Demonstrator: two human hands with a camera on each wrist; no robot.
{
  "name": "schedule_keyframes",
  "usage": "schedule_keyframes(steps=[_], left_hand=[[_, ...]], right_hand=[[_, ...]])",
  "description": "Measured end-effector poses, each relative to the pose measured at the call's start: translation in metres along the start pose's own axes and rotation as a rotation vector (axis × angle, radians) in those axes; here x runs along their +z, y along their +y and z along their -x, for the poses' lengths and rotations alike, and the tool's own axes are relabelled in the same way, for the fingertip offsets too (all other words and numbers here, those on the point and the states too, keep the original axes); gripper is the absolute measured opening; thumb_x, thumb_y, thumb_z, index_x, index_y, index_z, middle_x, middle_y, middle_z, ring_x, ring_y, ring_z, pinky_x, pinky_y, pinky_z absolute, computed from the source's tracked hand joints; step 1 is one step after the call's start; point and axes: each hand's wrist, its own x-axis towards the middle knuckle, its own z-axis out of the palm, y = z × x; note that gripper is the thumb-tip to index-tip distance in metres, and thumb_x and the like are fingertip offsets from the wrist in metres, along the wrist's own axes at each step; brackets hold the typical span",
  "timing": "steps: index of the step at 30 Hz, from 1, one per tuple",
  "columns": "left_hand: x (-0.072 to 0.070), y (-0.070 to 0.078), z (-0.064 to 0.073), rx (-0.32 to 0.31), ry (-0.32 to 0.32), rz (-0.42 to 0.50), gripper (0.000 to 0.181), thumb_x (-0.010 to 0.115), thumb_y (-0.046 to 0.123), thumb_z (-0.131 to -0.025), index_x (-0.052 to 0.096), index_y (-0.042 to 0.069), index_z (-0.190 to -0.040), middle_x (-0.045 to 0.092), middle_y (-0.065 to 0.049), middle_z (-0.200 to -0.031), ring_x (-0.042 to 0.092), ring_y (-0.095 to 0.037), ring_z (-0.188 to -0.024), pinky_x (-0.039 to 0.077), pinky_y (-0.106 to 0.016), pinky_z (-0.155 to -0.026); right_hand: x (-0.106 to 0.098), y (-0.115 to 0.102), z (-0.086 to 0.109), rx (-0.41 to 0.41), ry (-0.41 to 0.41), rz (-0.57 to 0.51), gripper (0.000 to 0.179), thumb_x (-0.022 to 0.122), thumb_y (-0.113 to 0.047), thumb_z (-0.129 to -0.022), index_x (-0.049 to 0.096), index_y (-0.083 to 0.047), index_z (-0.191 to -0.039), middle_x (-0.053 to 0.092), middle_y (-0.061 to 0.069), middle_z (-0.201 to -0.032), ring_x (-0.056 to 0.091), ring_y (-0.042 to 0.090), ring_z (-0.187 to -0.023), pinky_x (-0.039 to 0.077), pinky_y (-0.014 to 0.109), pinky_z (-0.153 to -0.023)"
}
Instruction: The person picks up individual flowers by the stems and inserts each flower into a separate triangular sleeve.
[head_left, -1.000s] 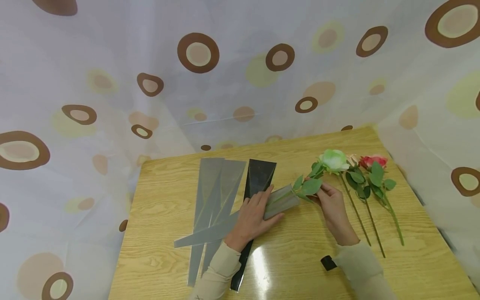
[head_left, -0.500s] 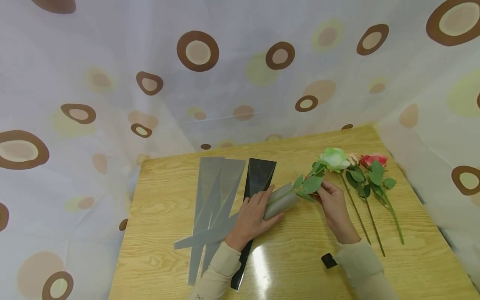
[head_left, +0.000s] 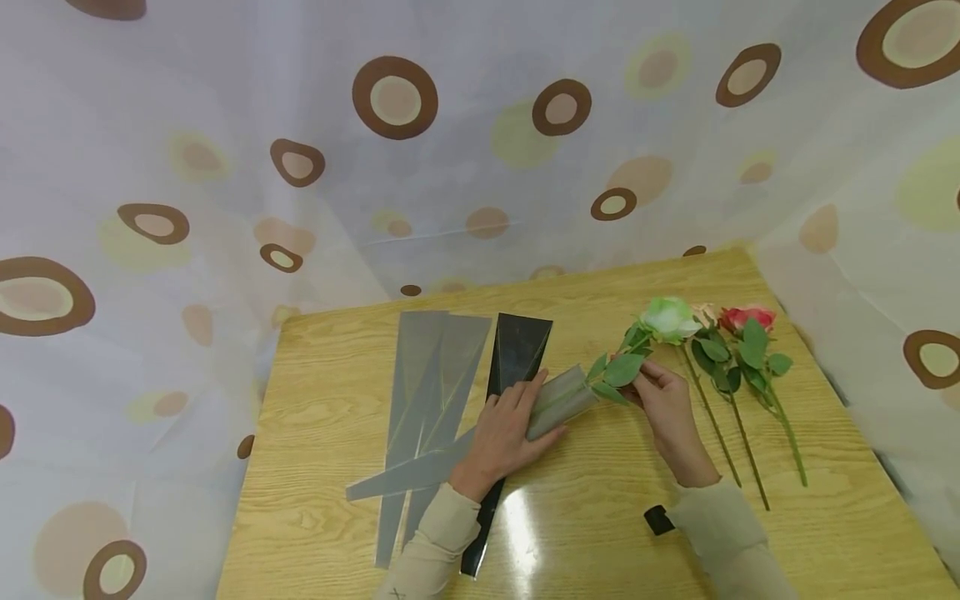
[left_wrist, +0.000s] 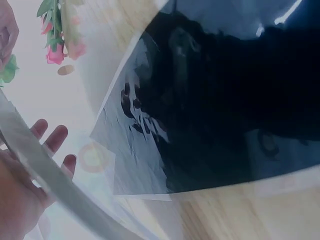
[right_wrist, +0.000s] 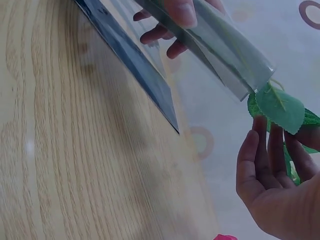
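Observation:
A translucent grey flower sleeve (head_left: 564, 403) slants across the table, its narrow tail pointing left. My left hand (head_left: 506, 437) grips it near the wide end; in the right wrist view the thumb lies over it and the fingers come underneath. A green stem shows inside the sleeve and comes out at its mouth. There my right hand (head_left: 663, 417) pinches the leafy flower stem (right_wrist: 282, 107), just beyond the sleeve's opening. Green leaves (head_left: 624, 371) partly cover those fingertips. The leaves lead up toward a pale green rose (head_left: 670, 320).
Two flat grey sleeves (head_left: 420, 400) lie left of a black sleeve (head_left: 521, 346), which passes under the left hand. A red rose (head_left: 746, 318) and a peach rose (head_left: 705, 313) lie at right with their stems. A small black object (head_left: 658, 520) sits beside the right cuff.
Both hands keep their holds, and the sleeve and stem stay nearly in place. The whole head view has shifted up slightly.

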Motion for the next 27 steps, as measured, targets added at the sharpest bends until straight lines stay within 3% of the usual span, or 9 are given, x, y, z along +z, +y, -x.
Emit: schedule_keyframes(steps=[12, 27], left_hand=[[0.0009, 0.0011, 0.0019, -0.01, -0.042, 0.032, 0.092, 0.071, 0.063, -0.093, 0.035, 0.019, -0.165, 0.066, -0.001, -0.136, 0.068, -0.017, -0.112, 0.048, -0.034, -0.076], [-0.0029, 0.0051, -0.0003, 0.02, -0.035, 0.037, 0.092, 0.075, 0.06, -0.092, 0.035, 0.021, -0.165, 0.066, 0.0, -0.136, 0.067, -0.017, -0.112, 0.05, -0.036, -0.079]], right_hand=[[-0.0035, 0.0023, -0.0007, 0.02, 0.075, 0.05, 0.048, 0.065, -0.023, -0.106, 0.061, 0.011, -0.14, 0.077, -0.023, -0.094, 0.073, -0.003, -0.083, 0.059, 0.016, -0.079], [-0.0006, 0.0059, -0.0018, 0.009, 0.081, -0.005, 0.042, 0.065, -0.019, -0.106, 0.066, 0.01, -0.136, 0.079, -0.018, -0.092, 0.074, -0.001, -0.083, 0.06, 0.018, -0.075]])
